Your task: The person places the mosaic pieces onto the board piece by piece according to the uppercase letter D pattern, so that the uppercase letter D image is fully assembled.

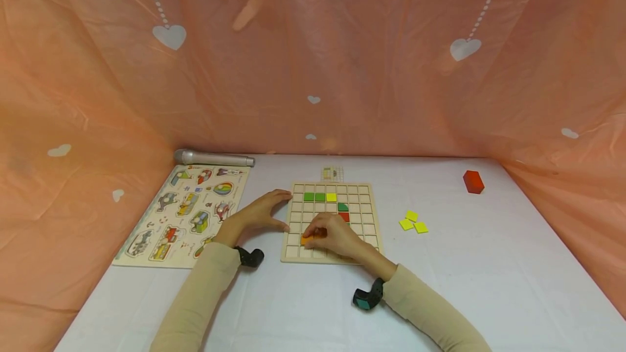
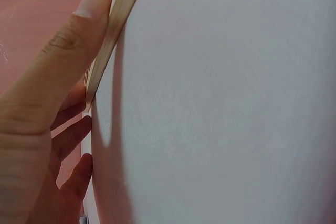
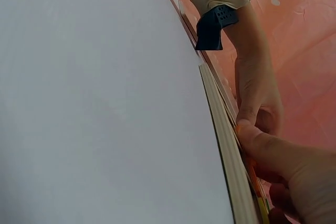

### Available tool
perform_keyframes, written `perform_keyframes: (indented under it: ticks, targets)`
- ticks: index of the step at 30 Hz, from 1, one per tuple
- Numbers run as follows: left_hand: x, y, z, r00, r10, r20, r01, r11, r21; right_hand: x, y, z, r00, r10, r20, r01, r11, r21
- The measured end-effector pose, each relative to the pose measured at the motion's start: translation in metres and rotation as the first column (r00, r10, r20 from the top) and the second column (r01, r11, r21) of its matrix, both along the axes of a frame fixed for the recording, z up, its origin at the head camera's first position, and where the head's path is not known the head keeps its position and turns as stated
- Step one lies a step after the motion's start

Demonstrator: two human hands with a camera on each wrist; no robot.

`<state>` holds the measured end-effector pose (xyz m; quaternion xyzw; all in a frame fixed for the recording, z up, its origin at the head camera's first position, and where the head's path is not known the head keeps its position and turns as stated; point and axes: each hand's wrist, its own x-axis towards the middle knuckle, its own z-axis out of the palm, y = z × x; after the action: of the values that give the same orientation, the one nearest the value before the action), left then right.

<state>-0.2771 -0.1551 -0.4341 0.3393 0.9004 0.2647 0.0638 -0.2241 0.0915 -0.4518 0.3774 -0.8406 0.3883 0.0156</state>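
A wooden grid board (image 1: 371, 184) lies on the table, with green tiles (image 1: 314, 197), a yellow tile (image 1: 331, 197), a rounded green tile (image 1: 343, 207) and a red tile (image 1: 344, 217) in its squares. Low on its left side, my right hand (image 1: 337, 235) pinches an orange tile (image 1: 306, 240) between thumb and fingers. The palm and curled fingers hide part of the grid beneath. My left hand (image 1: 259, 213) rests against the board's left edge, thumb and fingers spread; in the left wrist view its thumb (image 2: 79, 32) touches the wooden rim.
Several loose yellow tiles (image 1: 413, 222) lie right of the board. A red block (image 1: 473, 182) stands farther right. Behind the board is a small pattern card (image 1: 332, 173). A picture puzzle board (image 1: 183, 221) and a silver microphone (image 1: 215, 158) occupy the left side.
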Motion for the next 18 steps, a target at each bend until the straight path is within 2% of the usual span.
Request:
perform_keyframes:
  ticks: [7, 13, 18]
  targets:
    - [0.0, 0.0, 0.0, 1.0, -0.001, 0.001, 0.001, 1.0, -0.003, 0.0, 0.001, -0.001, 1.0, -0.016, 0.0, 0.016, 1.0, 0.003]
    - [0.001, 0.0, 0.002, 1.0, -0.002, 0.003, 0.002, 1.0, -0.003, -0.002, 0.004, 0.006, 1.0, -0.009, -0.014, 0.01, 0.999, 0.038]
    - [0.001, 0.001, 0.002, 1.0, -0.005, -0.009, 0.005, 1.0, 0.001, -0.011, 0.022, 0.015, 1.0, -0.018, 0.008, 0.019, 0.999, -0.03]
